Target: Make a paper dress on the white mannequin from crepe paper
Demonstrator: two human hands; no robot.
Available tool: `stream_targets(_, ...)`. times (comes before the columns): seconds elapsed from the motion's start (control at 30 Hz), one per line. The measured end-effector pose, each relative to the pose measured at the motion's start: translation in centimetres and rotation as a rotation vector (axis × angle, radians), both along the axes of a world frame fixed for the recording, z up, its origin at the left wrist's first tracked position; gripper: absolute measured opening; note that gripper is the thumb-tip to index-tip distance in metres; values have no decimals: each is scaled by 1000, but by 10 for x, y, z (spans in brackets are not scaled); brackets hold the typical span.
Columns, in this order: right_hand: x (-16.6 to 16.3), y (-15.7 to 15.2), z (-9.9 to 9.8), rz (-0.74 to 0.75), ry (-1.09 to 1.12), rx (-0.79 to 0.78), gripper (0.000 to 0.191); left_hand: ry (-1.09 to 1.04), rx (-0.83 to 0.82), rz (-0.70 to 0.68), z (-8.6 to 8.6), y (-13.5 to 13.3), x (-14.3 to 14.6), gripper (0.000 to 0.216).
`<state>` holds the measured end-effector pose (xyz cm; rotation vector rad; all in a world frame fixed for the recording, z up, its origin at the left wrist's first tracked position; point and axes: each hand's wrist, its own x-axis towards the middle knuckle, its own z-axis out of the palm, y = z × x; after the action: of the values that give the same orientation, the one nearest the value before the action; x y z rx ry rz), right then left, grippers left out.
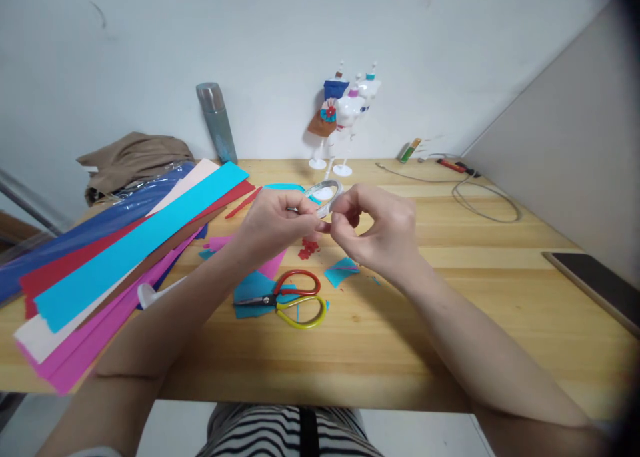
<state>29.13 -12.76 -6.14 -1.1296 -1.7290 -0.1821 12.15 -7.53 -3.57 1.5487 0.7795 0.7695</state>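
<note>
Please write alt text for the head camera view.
Two hands, left hand and right hand, hold a roll of clear tape above a wooden table. Scissors lie below; coloured paper sheets lie left.

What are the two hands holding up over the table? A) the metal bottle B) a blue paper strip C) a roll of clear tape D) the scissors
C: the left hand and right hand pinch a roll of clear tape between them, while the scissors lie flat on the table.
</note>
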Motion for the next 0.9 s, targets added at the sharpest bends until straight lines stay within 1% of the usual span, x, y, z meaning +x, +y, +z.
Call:
stream_targets(0.13, 5, -2, 4, 61, 50, -27, 17, -5, -12, -12, 2, 0, 0, 12)
stream_targets(0.2, 8, -3, 7, 106, 32, -41, 12, 0, -10, -7, 1, 0, 0, 13)
stream_targets(0.23, 10, -4, 9, 127, 13, -66, 14, 2, 4, -4, 0, 0, 0, 14)
stream_targets(0.3, 13, -6, 12, 157, -38, -168, 20, 18, 54, 0, -1, 0, -1, 16)
stream_targets(0.4, 15, -7, 16, 147, -73, -342, 15, 80, 129, -43, 2, -1, -3, 19)
stream_targets(0.5, 14, -6, 18, 129, -3, -434, 12, 155, 127, -134, 8, -3, -7, 19)
stream_targets(0.57, 14, -4, 18, 134, 65, -486, 11, 211, 132, -171, 12, -4, -11, 17)
stream_targets(0.63, 15, -2, 18, 159, 129, -559, 9, 251, 214, -182, 13, -2, -13, 15)
stream_targets(0.77, 15, -1, 19, 213, 229, -689, 6, 292, 516, -127, 8, 3, -14, 15)
stream_targets(0.83, 13, -2, 19, 210, 249, -703, 4, 314, 634, -92, 5, 4, -13, 16)
stream_targets(0.9, 11, -2, 18, 196, 251, -676, 2, 329, 745, -59, 2, 4, -12, 19)
